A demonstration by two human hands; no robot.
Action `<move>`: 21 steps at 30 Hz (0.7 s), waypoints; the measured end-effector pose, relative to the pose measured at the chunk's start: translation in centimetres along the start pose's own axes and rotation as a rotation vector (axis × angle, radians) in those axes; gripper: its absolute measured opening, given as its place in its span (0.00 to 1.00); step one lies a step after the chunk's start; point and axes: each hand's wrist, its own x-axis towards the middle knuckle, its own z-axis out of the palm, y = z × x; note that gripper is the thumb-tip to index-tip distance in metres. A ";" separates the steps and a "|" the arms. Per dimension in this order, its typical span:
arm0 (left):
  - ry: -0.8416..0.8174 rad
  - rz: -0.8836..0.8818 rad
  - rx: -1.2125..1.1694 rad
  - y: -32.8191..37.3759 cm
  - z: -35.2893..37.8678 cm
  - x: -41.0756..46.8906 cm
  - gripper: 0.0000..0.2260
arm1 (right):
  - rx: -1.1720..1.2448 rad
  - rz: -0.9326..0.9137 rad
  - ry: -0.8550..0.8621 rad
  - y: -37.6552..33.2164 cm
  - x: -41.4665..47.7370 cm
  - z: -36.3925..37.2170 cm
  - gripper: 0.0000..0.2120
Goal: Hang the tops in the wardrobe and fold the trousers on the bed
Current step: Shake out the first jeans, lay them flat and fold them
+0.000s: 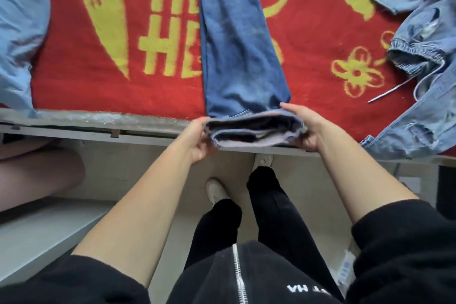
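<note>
Both forearms extended fwd over near bed edge. L hand & R hand each grasp one side of jeans hem, fingers curled round it.

A single wide-angle camera sits on the person's head and looks steeply down and forward; there is no second view to overlap it. At 6 o'clock, close under the lens, are the wearer's own black hoodie and legs, with the pale floor and white shoes just above. The bed edge crosses from 9 to 3 o'clock, bowed by the lens. The red blanket fills the upper half toward 12 o'clock. The left hand and right hand sit near centre, at arm's length, gripping the hem of the blue jeans.
</note>
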 end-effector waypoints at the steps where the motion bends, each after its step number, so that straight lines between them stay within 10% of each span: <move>1: -0.037 0.066 -0.177 1.3 0.4 0.5 0.11 | 0.154 -0.053 -0.018 -1.5 0.4 0.3 0.20; 5: -0.006 0.315 -0.168 3.8 1.8 3.1 0.25 | 0.209 -0.303 0.034 -5.2 4.3 1.6 0.34; 10: 0.137 0.747 1.056 1.8 2.0 6.5 0.34 | -1.219 -0.749 0.297 -3.3 8.7 0.3 0.38; 14: 0.286 0.743 1.816 0.3 1.7 9.0 0.46 | -1.840 -0.988 0.273 -1.0 10.5 -0.8 0.46; 21: 0.487 0.746 1.981 1.4 3.1 13.5 0.52 | -2.064 -0.919 0.389 -0.8 13.8 -1.5 0.40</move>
